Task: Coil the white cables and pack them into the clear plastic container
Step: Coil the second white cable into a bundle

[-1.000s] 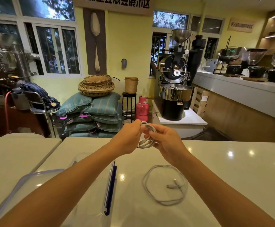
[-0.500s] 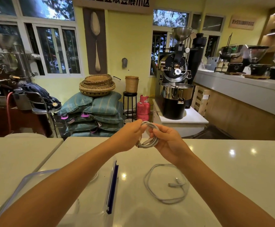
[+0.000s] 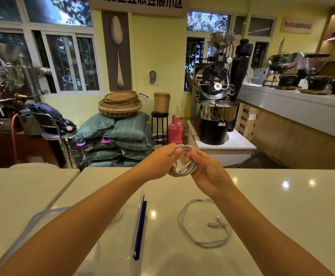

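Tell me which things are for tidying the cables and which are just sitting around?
For the job:
- coiled cable, held by left hand and right hand
- loose cable on the table
- clear container, with its lid

Just sitting around:
- sacks
- baskets
- pink gas bottle
- roasting machine

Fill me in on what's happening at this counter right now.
A person is holding a coiled white cable above the white counter, gripped between the left hand and right hand. A second white cable lies in a loose loop on the counter below the right forearm, both connectors inside the loop. The clear plastic container sits to the left, mostly hidden by the left arm, with a blue-edged clear lid beside it.
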`<state>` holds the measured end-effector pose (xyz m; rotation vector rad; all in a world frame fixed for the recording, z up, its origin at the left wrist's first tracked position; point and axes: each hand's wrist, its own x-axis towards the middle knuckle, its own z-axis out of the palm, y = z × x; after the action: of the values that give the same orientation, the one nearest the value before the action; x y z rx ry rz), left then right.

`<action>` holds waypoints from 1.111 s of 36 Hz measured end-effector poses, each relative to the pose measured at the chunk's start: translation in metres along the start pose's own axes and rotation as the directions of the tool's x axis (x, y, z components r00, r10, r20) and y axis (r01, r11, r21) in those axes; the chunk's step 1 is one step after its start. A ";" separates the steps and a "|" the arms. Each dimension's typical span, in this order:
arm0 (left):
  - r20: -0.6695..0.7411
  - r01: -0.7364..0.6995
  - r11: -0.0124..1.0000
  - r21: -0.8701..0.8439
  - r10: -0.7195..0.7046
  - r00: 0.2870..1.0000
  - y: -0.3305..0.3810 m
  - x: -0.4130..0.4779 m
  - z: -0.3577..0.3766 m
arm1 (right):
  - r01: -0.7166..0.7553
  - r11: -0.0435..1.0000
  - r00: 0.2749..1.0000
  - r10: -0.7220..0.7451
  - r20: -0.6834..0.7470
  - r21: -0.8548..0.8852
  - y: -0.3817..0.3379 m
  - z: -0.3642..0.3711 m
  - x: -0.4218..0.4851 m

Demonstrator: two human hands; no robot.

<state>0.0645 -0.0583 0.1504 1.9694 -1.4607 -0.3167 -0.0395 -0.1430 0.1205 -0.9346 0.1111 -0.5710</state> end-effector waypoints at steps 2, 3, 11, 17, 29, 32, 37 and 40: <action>-0.008 0.009 1.000 0.027 -0.008 1.000 -0.001 -0.001 -0.001 | -0.004 1.000 1.000 0.004 0.015 -0.013 0.000 0.000 -0.001; -0.012 0.011 0.999 0.053 -0.010 1.000 -0.001 -0.001 -0.001 | -0.010 0.999 1.000 0.011 0.023 -0.041 0.000 0.000 -0.001; -0.050 -0.003 0.953 0.303 0.019 0.999 -0.007 -0.001 0.000 | -0.069 0.943 0.998 0.069 -0.011 -0.326 -0.006 -0.005 0.001; -0.048 -0.014 0.941 0.337 0.032 0.998 -0.006 -0.003 0.004 | -0.010 0.842 0.998 -0.027 -0.061 -0.539 -0.006 -0.002 0.001; -0.068 0.012 0.983 0.181 0.001 0.998 -0.019 0.002 0.009 | -0.008 0.852 0.991 -0.061 -0.115 -0.524 0.000 0.003 0.002; -0.053 0.003 0.993 0.120 0.003 0.999 -0.019 0.003 0.006 | -0.049 0.835 0.997 0.008 -0.077 -0.548 -0.003 0.004 0.001; -0.043 -0.006 0.999 0.043 0.008 0.999 -0.023 0.002 0.000 | -0.090 0.815 0.996 0.069 -0.058 -0.572 -0.003 0.004 0.004; -0.045 -0.004 1.000 0.021 0.005 0.999 -0.027 0.000 -0.002 | -0.101 0.810 0.995 0.090 -0.047 -0.578 0.001 0.004 0.006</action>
<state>0.0858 -0.0536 0.1351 1.9773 -1.4450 -0.2548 -0.0333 -0.1427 0.1231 -1.5138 0.3638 -0.4542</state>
